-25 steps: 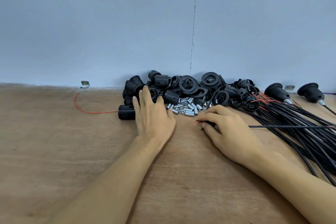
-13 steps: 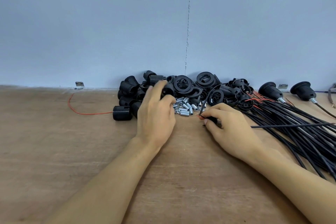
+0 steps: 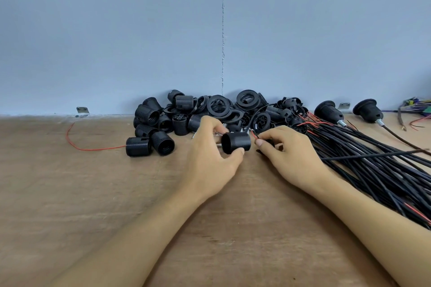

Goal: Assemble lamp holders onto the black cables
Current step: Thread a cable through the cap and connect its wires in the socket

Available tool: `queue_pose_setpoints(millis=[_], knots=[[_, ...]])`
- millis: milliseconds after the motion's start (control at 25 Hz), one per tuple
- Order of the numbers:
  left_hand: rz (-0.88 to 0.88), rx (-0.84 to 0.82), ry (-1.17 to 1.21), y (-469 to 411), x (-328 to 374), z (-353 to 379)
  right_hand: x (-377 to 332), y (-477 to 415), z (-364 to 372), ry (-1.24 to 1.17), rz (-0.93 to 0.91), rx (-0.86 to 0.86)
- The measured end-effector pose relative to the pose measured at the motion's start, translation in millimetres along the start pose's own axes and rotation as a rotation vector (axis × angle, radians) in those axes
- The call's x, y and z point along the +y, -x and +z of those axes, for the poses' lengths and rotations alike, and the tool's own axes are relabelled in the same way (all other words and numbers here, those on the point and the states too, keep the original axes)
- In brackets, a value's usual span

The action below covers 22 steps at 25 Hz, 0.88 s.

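Note:
My left hand (image 3: 210, 158) grips a black threaded lamp holder sleeve (image 3: 235, 142) between thumb and fingers, just above the table. My right hand (image 3: 289, 154) pinches the end of a black cable (image 3: 373, 155), whose red wire tip (image 3: 253, 134) pokes out close to the sleeve's right end. The cable runs off to the right over a bundle of black cables (image 3: 377, 170). A pile of black lamp holder parts (image 3: 210, 112) lies against the wall behind both hands.
Two assembled holders (image 3: 327, 112) (image 3: 368, 110) on cables stand at the back right. A loose red wire (image 3: 77, 144) lies at the left. Small metal tubes sit behind my left hand, mostly hidden. A metal bracket (image 3: 82, 111) is fixed at the wall's foot.
My left hand reached into the pile, took a black sleeve and brought it out toward the cable end. My right hand lifted the cable tip slightly toward it.

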<state>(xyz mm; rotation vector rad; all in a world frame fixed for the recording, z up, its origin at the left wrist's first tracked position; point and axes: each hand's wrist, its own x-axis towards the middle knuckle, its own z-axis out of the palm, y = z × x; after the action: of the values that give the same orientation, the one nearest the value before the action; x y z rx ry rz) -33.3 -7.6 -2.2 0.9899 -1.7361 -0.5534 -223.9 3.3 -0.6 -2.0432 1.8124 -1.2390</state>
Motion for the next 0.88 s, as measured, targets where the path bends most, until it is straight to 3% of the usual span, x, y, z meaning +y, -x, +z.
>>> queue_pose_setpoints(millis=[80,200,440,880], knots=[[-0.154,-0.092,0.028,-4,-3,-2,-3,0,-1,-0.02,0.033,-0.023],[-0.206,-0.187,0.05,-7,-5,-4,-3,0,-3,-0.07,0.076,-0.071],[-0.162,-0.231,0.07,-5,-8,-5,-4,-1,-8,-0.288,0.135,-0.099],[0.021,-0.199,-0.038,-3,-12,0,-10,2,-6,-0.192,0.101,-0.225]])
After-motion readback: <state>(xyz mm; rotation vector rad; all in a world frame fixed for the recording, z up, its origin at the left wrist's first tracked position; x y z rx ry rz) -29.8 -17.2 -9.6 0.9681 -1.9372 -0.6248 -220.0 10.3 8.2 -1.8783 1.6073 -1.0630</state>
